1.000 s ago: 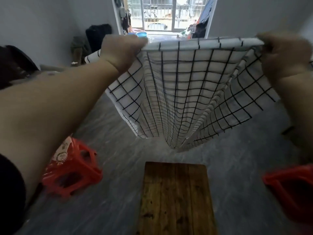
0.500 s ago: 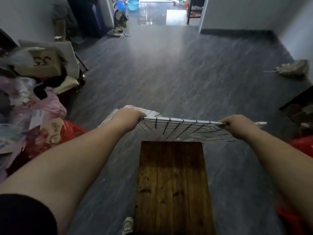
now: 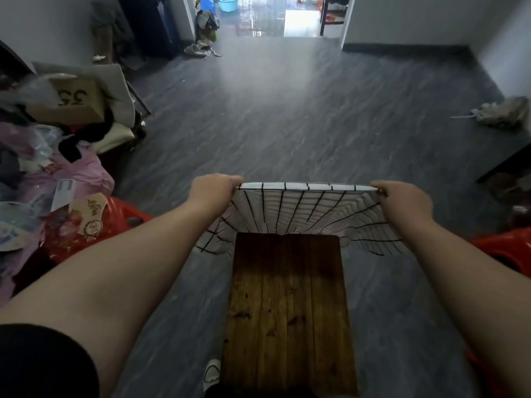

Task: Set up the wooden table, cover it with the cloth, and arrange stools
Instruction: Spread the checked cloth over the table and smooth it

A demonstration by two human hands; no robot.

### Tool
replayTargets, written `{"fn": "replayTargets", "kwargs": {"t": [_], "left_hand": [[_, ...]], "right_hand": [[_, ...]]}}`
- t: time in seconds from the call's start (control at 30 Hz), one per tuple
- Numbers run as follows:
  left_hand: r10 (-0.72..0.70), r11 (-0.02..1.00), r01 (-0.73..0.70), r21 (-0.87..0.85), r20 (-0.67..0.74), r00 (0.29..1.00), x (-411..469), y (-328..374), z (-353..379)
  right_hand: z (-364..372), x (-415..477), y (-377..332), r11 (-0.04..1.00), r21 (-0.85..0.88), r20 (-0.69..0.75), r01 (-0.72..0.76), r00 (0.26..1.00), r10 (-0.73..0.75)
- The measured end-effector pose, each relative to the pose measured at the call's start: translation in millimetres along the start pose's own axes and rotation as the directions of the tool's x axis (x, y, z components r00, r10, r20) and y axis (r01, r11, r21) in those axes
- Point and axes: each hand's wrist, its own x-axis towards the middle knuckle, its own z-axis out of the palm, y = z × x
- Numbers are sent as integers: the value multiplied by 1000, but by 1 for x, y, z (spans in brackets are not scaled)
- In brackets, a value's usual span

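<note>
Cloth (image 3: pixel 304 209), white with black grid: top edge stretched between left hand (image 3: pixel 214 191) and right hand (image 3: pixel 402 201), fingers curled round its corners; it hangs below the fingers, beyond the bare wooden table (image 3: pixel 288 305).

Cardboard box (image 3: pixel 70 102) marked 35 atop clothes pile (image 3: pixel 43 168); blue basin (image 3: pixel 226 2).

The left hand (image 3: pixel 212 191) and right hand (image 3: pixel 402 199) hide their fingertips behind the top hem of the checked cloth (image 3: pixel 301 211). The cloth's lower part disappears behind the far end of the wooden table (image 3: pixel 287 297), whose legs are hidden under its top. One red stool (image 3: pixel 505 251) is cut by the right edge, and the other red stool (image 3: pixel 129 214) is largely covered by the left forearm and clutter (image 3: pixel 43 173).
</note>
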Motion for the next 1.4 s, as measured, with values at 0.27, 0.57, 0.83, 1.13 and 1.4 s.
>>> {"fn": "replayTargets", "kwargs": {"t": [0.27,0.57,0.83,1.13,1.4], "left_hand": [[126,981,-80,178,-265,956,32,-28,-99],[277,916,-247,317,-53,959,30,-29,-104],[90,987,-110,120,160,983,-23,-7,3],[36,999,-40,13,226,974,-111,31,86],[43,999,-44,-1,234,971,-230,33,108]], "right_hand": [[-106,55,-7,949,-188,-325,252,896,-302],[-125,60,-4,887,-291,-20,357,925,-379],[0,-12,22,963,-175,244,207,956,-161],[62,-128,52,955,-270,182,121,981,-73],[87,-248,51,968,-204,192,149,975,-109]]}}
